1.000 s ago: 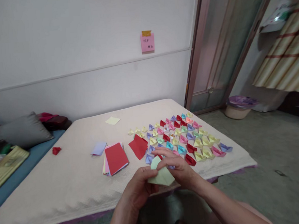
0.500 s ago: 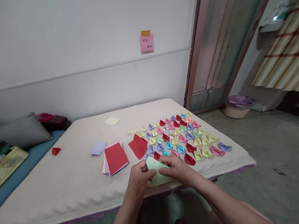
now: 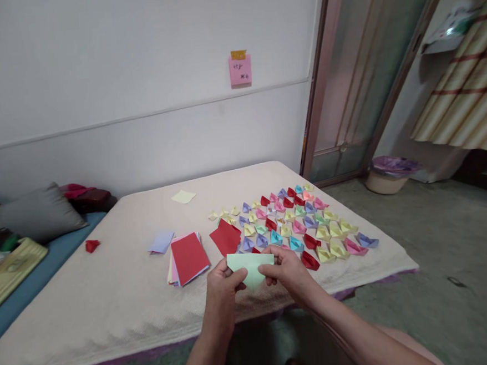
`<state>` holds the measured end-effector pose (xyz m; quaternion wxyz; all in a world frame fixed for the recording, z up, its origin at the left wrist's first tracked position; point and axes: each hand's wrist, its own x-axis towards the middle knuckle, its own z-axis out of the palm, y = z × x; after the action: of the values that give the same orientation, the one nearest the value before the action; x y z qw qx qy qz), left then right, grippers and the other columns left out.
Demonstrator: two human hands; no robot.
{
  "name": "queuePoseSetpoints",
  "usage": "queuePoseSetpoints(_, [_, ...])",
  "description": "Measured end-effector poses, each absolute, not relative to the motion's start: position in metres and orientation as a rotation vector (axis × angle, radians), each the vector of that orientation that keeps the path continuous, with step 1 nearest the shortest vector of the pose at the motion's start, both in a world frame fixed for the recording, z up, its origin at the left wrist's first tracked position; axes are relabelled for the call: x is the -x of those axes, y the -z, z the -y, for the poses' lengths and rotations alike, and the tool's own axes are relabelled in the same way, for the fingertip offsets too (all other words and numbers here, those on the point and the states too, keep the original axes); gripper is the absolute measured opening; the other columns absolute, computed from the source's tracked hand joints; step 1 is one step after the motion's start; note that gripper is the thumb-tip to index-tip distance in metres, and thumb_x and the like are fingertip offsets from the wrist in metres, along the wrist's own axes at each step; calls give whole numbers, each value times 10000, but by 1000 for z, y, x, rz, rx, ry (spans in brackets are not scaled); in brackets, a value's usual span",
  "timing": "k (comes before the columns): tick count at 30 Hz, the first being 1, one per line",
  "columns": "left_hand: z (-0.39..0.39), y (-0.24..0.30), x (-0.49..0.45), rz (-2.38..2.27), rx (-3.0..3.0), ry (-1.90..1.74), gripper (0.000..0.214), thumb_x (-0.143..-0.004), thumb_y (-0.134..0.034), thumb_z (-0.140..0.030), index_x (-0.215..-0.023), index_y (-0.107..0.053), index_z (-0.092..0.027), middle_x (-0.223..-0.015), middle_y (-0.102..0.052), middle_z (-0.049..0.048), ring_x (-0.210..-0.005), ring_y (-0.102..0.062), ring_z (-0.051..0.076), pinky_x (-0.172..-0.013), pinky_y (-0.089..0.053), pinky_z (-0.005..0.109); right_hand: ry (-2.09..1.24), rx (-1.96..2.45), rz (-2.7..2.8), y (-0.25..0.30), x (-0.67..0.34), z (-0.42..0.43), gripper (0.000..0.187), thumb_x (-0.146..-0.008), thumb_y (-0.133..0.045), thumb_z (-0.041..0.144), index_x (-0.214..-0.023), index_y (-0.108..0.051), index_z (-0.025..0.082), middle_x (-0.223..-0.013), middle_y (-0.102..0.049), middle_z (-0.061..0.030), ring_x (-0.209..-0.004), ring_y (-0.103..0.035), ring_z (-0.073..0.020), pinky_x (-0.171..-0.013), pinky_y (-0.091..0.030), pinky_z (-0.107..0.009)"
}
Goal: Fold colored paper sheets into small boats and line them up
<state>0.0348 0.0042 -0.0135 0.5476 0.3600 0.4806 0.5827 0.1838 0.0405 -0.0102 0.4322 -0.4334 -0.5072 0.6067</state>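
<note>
Both my hands pinch a partly folded light green paper (image 3: 250, 265) in the air above the near edge of the cream-covered bed (image 3: 122, 302). My left hand (image 3: 222, 288) grips its left side and my right hand (image 3: 288, 274) its right side, fingers closed on it. Just behind the paper lie several small folded paper boats (image 3: 300, 223) in red, pink, yellow, blue and purple, set out in rows. A loose red sheet (image 3: 226, 239) lies to their left.
A stack of coloured sheets with red on top (image 3: 187, 257), a purple sheet (image 3: 161, 241), a yellow sheet (image 3: 183, 196) and a small red folded piece (image 3: 91, 245) lie on the bed. A grey pillow (image 3: 37, 213) sits at far left. A basin (image 3: 391, 173) stands by the door.
The green paper has been turned and lifted slightly, with its long folded edge now level at the top. Both hands shifted their grip to its two sides.
</note>
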Motion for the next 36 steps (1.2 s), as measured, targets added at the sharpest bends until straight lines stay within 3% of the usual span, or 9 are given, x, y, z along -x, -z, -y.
queuePoseSetpoints(10, [-5, 9, -27, -1239, -1039, -1360, 149, -726, -600, -231, -826, -661, -139, -588, -572, -17, -491, -475, 85, -465, -361, 193, -1514, 963, 1203, 7, -190, -41, 99, -629, -682, 188, -720, -650, 169, -483, -546, 53, -406, -466, -82, -436, -355, -205])
queuePoseSetpoints(18, [0, 1, -22, -1044, -928, -1383, 99, -677, -546, -128, -677, -642, -156, -555, -559, -21, -535, -507, 96, -551, -392, 205, -1462, 617, 1365, 3, -202, -46, 138, -672, -643, 104, -640, -730, 207, -677, -600, -9, -625, -545, -134, -549, -409, -237])
queuePoseSetpoints(26, [-3, 4, -19, -1255, -1125, -1392, 78, -644, -658, -191, -679, -594, -165, -554, -544, -41, -552, -474, 99, -546, -347, 200, -1256, 653, 1679, -6, -206, -45, 191, -719, -599, 104, -654, -742, 212, -750, -594, -25, -721, -554, -151, -679, -407, -266])
queuePoseSetpoints(31, [1, 2, -19, -1440, -1358, -1441, 103, -720, -603, -182, -651, -527, -180, -613, -534, -47, -555, -426, 90, -534, -314, 199, -1419, 609, 1816, -13, -219, -48, 131, -689, -633, 112, -643, -721, 197, -1085, -608, -57, -991, -564, -221, -854, -396, -334])
queuePoseSetpoints(33, [4, -1, -19, -1489, -1532, -1461, 120, -759, -574, -173, -655, -514, -184, -650, -551, -39, -586, -457, 97, -564, -339, 202, -1483, 577, 1773, -16, -225, -50, 71, -678, -674, 155, -725, -710, 195, -1237, -549, -67, -1129, -504, -258, -918, -372, -366])
queuePoseSetpoints(36, [7, -4, -21, -1443, -1819, -1496, 129, -803, -531, -145, -682, -521, -189, -708, -583, -21, -686, -530, 116, -656, -388, 214, -1388, 611, 1690, -19, -227, -51, 198, -714, -685, 249, -908, -675, 209, -1260, -539, -88, -1172, -479, -263, -939, -371, -379])
